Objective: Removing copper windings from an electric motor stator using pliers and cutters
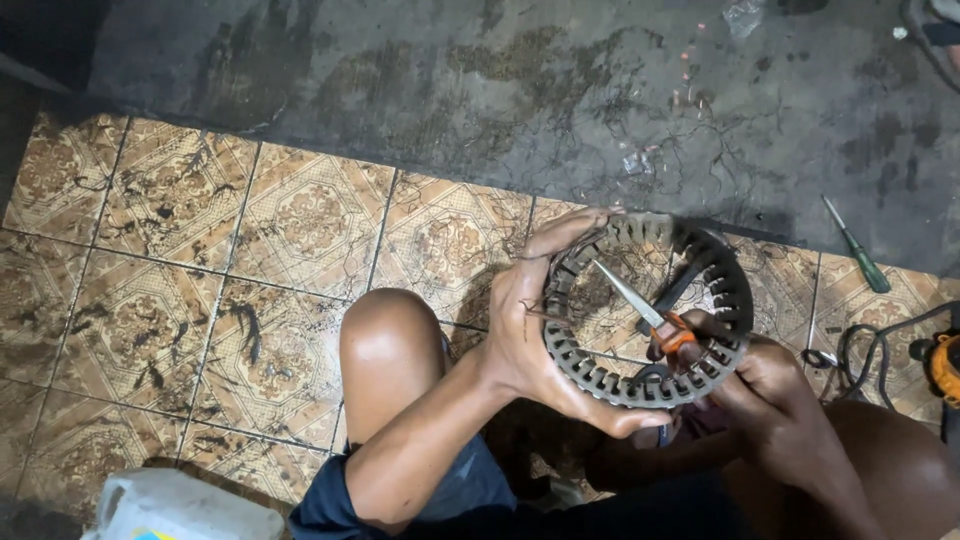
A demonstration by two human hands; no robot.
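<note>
Right now the left hand (530, 330) clamps a round slotted metal stator core (648, 308), thumb along the near rim, fingers curled over the far rim, holding it tilted up above the lap. The right hand (770, 385) is closed around the orange handles of a pair of scissors (640, 305), reaching through the ring from below; the blades are pressed together, tip aimed at the inner teeth on the side next to the left fingers. The core sits between both hands, clear of the floor.

Step in hand, as I judge it: picking or scraping at the slots with the scissor tip, near the left-hand edge. Slots look mostly empty, though fine detail is too dark to tell. The next move seems to call for a steady left grip, a small turn of the ring to bring a fresh slot to the tip, and a controlled push so the blade does not slip toward the left fingers.

Beyond the right hand, a green-handled screwdriver (855, 250) lies on the patterned tile floor (180, 260). Right of that hand, dark cable (870, 345) and part of an orange tool (945, 365). Thin wire scraps (700, 150) litter the concrete beyond both hands. A white plastic jug (180, 505) sits near the left elbow.
</note>
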